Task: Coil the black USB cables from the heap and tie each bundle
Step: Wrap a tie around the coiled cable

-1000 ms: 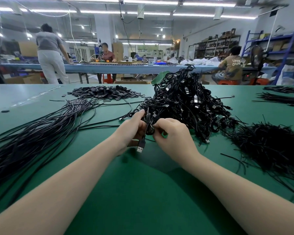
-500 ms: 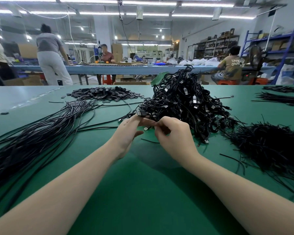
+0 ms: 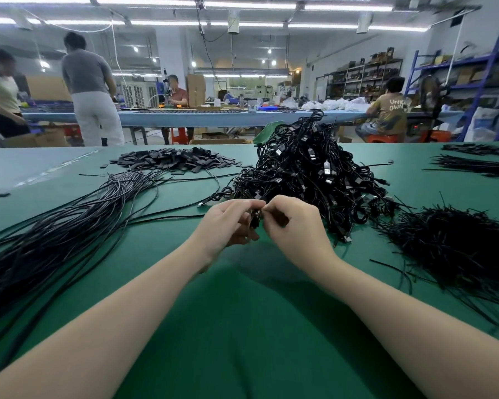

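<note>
Both my left hand (image 3: 228,223) and right hand (image 3: 293,226) pinch the small coiled cable bundle (image 3: 255,218) just in front of the tied-cable heap (image 3: 306,177), probably twisting the tie, so I'll keep loops tight and twist firmly.

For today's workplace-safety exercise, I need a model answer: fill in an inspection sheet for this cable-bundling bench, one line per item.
Surface: green mat, bare in front of the person.
Job's things: heap of tied bundles at centre; loose cables fanned out at left; ties piled at right.
Clutter: flat black tabs heaped at the back left; more black strands at far right.
Grippers: left hand and right hand both pinch a small bundle between them, just in front of the heap.
Cables: one cable arcs loose from the heap's left.
Surroundings: workers at a blue bench; shelving behind.
</note>
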A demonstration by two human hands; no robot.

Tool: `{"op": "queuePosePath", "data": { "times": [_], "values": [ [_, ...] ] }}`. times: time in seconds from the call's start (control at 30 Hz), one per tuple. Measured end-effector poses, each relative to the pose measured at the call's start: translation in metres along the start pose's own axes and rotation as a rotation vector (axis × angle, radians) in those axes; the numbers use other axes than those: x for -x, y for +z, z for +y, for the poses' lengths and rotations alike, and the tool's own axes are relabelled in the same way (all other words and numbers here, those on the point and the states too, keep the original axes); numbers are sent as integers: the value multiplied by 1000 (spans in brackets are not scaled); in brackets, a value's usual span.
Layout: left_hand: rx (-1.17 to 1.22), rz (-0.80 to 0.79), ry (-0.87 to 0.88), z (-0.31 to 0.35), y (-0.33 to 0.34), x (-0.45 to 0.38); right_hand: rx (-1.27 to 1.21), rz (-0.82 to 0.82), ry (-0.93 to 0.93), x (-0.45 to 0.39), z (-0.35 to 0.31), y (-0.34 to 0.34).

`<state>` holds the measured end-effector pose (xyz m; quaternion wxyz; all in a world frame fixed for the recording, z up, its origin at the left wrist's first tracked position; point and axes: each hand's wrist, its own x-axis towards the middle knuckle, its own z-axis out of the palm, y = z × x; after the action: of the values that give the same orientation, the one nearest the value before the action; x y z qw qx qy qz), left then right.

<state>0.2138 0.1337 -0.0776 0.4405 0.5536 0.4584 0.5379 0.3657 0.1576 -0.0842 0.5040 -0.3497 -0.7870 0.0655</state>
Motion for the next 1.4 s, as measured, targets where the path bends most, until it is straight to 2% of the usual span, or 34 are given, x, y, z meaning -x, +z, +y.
{"op": "queuePosePath", "data": {
  "times": [0.1, 0.17, 0.3, 0.43, 0.57, 0.67, 0.8, 0.93, 1.0, 1.13, 1.27, 1.4],
  "values": [
    [15, -1, -43, -1, -1, -1, 124, -51, -126, 1, 3, -4],
    [-32, -8, -19, -3, -3, -1, 130, -39, -140, 1, 4, -4],
    [-121, -28, 128, -7, -4, 1, 5, 9, -44, 2, 3, -1],
    [-267, 108, 298, -7, -4, -2, -45, 9, 40, 1, 4, 0],
    [-304, 64, 349, -7, -8, -1, -46, -11, 74, 3, 3, 0],
    [-292, 91, 303, -8, -7, -2, -65, -12, 93, 2, 2, 0],
    [-222, 151, 164, -4, -2, -3, 5, 0, -35, -2, 0, -6],
    [108, 142, -105, 3, 10, -3, 269, -58, -274, -3, -2, -13],
    [218, 123, -175, 8, 12, -2, 333, -48, -364, -2, -4, -13],
    [317, -7, -132, 10, 3, 0, 181, 21, -204, 0, -3, -8],
    [105, -65, 14, 2, 2, 0, 105, 55, -89, -1, 4, -6],
    [-336, 52, 235, -3, -3, -2, 86, 14, -55, -1, 6, -6]
  ]
}}
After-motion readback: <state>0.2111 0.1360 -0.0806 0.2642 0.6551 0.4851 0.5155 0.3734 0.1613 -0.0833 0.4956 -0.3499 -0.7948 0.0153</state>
